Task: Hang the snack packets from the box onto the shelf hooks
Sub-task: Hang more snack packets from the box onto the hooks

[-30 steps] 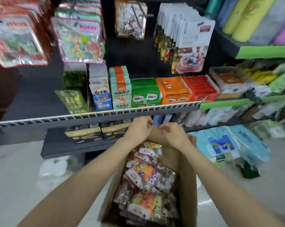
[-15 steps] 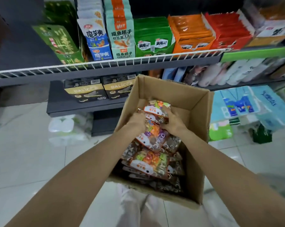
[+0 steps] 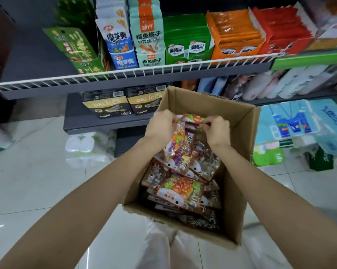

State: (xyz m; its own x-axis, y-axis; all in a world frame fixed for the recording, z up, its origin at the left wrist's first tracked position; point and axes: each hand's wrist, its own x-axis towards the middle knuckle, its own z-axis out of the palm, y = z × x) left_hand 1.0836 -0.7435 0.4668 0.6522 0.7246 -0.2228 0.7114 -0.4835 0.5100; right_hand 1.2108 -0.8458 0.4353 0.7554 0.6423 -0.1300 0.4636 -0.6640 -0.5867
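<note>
Both hands pinched the top edge of one snack packet (image 3: 180,140) above the cardboard box (image 3: 239,121) — left hand (image 3: 160,125) and right hand (image 3: 218,131) at opposite corners. Lifting straight up should free it from the packets beneath — header kept level.

Both forearms extend toward frame centre; left hand (image 3: 160,124) and right hand (image 3: 218,131), fingers curled, pinch one snack packet (image 3: 180,140).
</note>
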